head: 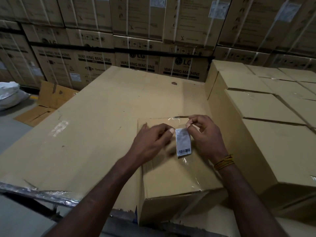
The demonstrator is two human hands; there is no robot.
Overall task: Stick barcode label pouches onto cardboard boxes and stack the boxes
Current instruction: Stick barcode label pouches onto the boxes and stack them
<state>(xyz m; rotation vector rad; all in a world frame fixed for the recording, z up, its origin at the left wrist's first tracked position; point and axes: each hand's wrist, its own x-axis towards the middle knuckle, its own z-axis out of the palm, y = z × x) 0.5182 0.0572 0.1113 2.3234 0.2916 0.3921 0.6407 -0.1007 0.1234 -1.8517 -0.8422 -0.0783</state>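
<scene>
A small cardboard box (174,178) sits near the front edge of a large flat sheet of cardboard (95,127). Over the box top hangs a clear pouch with a white barcode label (183,142) inside. My right hand (205,135) pinches the pouch's top right corner between thumb and forefinger. My left hand (152,142) is blurred; its thumb and fingertips meet the pouch's top left edge. The lower clear end of the pouch trails onto the box top.
Stacked plain boxes (266,120) fill the right side, close to the small box. Tall washing machine cartons (136,48) form a wall behind. A flattened carton (49,103) and a white sack (10,94) lie on the floor at left.
</scene>
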